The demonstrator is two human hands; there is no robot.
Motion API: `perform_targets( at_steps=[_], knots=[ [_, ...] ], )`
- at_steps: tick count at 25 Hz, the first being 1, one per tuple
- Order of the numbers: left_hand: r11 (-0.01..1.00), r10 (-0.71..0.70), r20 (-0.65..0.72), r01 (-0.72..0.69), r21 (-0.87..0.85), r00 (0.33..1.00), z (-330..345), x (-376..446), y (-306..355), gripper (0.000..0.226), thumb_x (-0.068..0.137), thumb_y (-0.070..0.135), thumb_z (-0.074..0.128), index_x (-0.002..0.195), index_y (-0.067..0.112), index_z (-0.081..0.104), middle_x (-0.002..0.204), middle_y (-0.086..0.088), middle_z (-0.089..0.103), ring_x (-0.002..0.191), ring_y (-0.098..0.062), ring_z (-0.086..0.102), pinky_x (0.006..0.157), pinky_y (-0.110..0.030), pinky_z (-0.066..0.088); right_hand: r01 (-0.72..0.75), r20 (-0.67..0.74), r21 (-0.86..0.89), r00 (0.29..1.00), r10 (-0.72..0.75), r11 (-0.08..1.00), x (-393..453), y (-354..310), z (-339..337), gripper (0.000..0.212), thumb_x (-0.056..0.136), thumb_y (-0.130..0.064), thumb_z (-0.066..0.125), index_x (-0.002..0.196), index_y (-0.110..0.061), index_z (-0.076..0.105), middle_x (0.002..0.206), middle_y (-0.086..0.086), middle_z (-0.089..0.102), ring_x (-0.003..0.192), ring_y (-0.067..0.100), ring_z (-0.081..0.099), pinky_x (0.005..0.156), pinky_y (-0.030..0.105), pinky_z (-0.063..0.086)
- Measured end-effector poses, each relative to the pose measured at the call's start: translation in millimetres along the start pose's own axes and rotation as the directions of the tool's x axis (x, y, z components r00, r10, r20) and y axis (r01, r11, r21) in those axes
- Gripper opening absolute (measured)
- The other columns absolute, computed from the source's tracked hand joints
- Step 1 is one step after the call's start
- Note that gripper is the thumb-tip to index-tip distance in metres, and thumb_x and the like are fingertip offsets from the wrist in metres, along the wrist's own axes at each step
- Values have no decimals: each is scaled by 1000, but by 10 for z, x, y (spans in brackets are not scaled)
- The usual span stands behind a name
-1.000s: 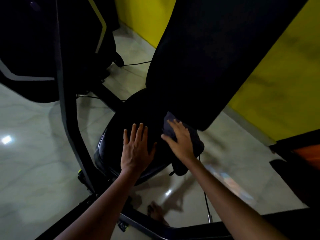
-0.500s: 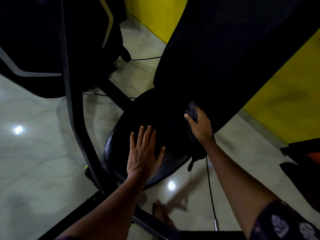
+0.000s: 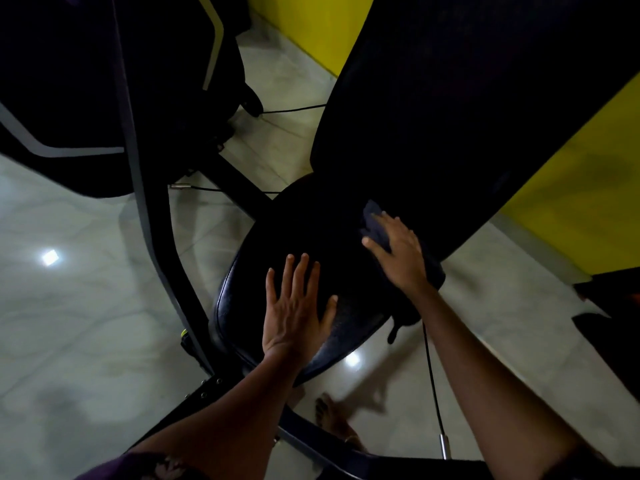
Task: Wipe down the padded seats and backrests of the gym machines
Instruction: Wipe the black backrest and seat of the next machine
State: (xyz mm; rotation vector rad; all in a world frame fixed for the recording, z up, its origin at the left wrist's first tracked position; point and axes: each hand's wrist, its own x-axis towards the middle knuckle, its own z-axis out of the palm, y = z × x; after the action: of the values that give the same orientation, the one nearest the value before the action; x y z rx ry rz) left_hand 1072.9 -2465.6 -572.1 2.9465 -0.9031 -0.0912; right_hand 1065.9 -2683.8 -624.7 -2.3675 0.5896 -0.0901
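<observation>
A black padded seat sits low in the middle of the head view, with a long black padded backrest rising above it to the upper right. My left hand lies flat on the seat's near half, fingers spread, holding nothing. My right hand presses a dark cloth against the seat's right side, under the backrest's lower end. Part of the cloth hangs off the seat edge below my wrist.
A curved dark frame bar runs down the left of the seat. Another black machine fills the upper left. A yellow wall stands to the right. A thin cable hangs by my right forearm, over a pale glossy floor. A bare foot shows below.
My right hand with the cloth slid up toward the backrest's lower edge, then came back a little toward me. My left hand stays flat on the seat.
</observation>
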Motion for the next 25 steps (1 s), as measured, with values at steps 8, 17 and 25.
perform_targets(
  at_steps=[8,17,25],
  knots=[
    [999,15,12,-14,-38,1000,-1,-11,-6,62,88,50,36,131,9,54,141,-13,48,133,-33,41,108,-52,19,109,-7,20,994,-108,994,-666,-409,142,59,89,-56,43,140,-27,44,149,-6,37,140,9,23,115,27,6],
    [1000,9,36,-8,-29,999,-20,-8,2,63,88,50,35,133,10,51,143,-12,45,135,-32,38,107,-52,20,-125,-39,-69,992,122,990,556,-224,75,59,94,-48,48,143,-17,39,148,7,41,137,28,35,112,44,25],
    [1000,8,4,-8,-5,1000,23,-19,-13,63,87,50,36,136,12,46,144,-11,44,136,-28,30,109,-51,20,251,76,-43,966,-247,967,-385,-245,64,59,90,-59,41,140,-27,43,148,-7,38,141,12,25,115,35,14]
  ],
)
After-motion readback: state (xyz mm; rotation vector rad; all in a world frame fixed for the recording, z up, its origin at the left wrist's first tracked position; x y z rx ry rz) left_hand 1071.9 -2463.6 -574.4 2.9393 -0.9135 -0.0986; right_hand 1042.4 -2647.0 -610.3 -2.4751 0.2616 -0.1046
